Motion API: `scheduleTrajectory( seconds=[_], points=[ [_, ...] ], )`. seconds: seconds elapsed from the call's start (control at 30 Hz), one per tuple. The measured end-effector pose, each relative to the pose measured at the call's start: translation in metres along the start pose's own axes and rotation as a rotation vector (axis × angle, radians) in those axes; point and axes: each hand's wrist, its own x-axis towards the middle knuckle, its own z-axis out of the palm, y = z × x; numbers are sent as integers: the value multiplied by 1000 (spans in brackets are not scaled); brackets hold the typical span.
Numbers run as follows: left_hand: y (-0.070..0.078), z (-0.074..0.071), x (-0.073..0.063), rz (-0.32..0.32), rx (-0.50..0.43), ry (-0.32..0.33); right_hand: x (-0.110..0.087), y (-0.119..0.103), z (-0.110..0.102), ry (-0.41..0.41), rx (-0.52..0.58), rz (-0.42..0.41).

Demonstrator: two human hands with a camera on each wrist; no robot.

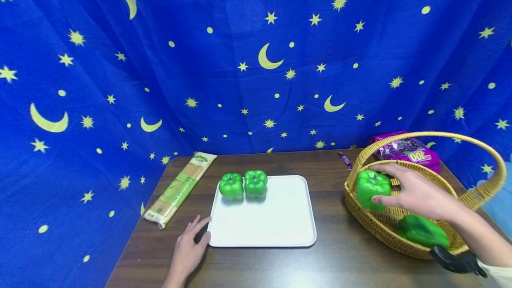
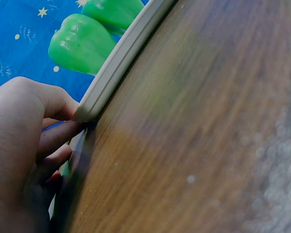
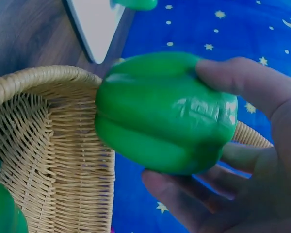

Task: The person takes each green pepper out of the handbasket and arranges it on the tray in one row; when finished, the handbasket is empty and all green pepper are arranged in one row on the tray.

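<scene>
My right hand point(image 1: 424, 194) grips a green bell pepper point(image 1: 372, 190) over the left side of a wicker basket point(image 1: 366, 224), thumb on one side and fingers on the other. In the right wrist view, the held pepper point(image 3: 160, 114) is level with the basket's rim. Another green bell pepper point(image 1: 426, 231) lies inside the basket. At the white tray's point(image 1: 276, 221) left edge, near its front corner, my left hand point(image 1: 188, 250) touches the rim with thumb and fingertips. Two more green bell peppers point(image 1: 232, 186) point(image 1: 256, 184) sit side by side in the tray's back left corner.
A long packet of noodles point(image 1: 182, 188) lies left of the tray. Behind the basket is a purple bag point(image 1: 408, 151), with a small purple wrapped piece point(image 1: 345, 160) near it. The basket's tall handle point(image 1: 432, 134) arches over it. A blue star-patterned cloth point(image 1: 224, 79) hangs behind the table.
</scene>
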Motion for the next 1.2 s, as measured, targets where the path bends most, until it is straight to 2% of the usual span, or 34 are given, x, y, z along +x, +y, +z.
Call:
scheduleTrajectory(
  seconds=[0.1,0.37,0.73,1.0,1.2],
  points=[
    [-1,0,0,6,-3,10,-1,-6,1,-26,29,-23],
    [-5,1,-2,8,-3,18,2,-24,9,-49,15,-147],
    [-4,0,-2,-23,7,-14,14,-44,27,-77,65,-110],
    [-4,0,-1,4,8,11,30,-51,44,-61,89,-147],
    [-3,1,0,-24,12,-8,39,-59,56,-45,117,-181]
  ],
)
